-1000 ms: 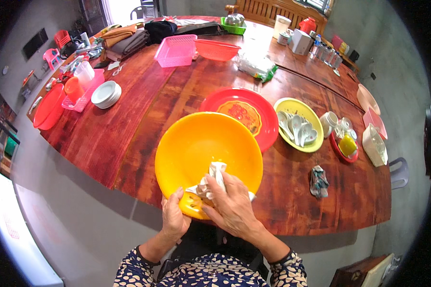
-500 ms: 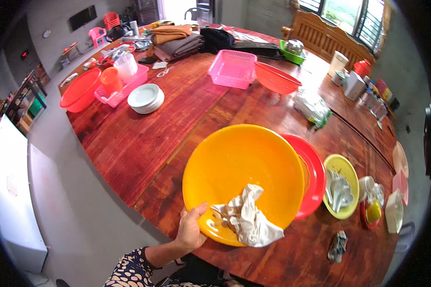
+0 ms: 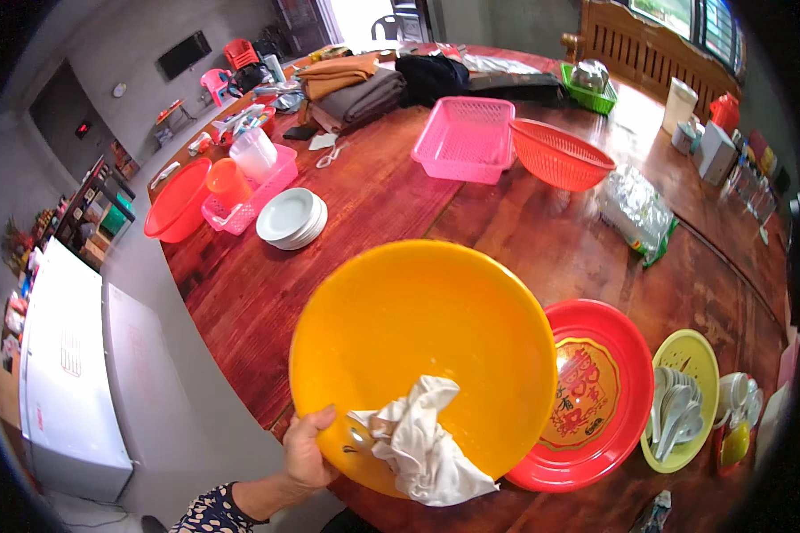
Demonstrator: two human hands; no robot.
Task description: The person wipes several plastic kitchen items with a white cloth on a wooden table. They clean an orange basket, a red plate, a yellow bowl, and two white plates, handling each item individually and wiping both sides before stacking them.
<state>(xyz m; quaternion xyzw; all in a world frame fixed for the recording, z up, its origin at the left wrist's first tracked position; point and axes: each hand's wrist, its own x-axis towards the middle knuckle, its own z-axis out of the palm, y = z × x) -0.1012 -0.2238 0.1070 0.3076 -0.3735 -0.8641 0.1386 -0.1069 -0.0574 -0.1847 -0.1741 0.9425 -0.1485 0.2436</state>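
Head view: in the lower left of the frame, the left hand (image 3: pixel 309 453) is closed around the rim of a yellow basin (image 3: pixel 418 311), thumb on the inner side. The right hand is out of the frame, so its state cannot be told. The basin fills the lower centre, its open side facing the camera, and a crumpled white cloth (image 3: pixel 431 449) lies over its lower part. At lower right, a round red tray (image 3: pixel 636 355) is partly hidden by the basin; whether they touch cannot be told. Just beside it, a yellow-green bowl (image 3: pixel 698 351) holds white spoons (image 3: pixel 676 413). Left of centre, stacked white plates (image 3: pixel 289 218) stand on the wooden desk (image 3: pixel 364 213), near a pink basket holding an orange cup (image 3: pixel 228 184). At upper centre, a pink tray (image 3: pixel 467 171) sits beside a red colander (image 3: pixel 564 169).
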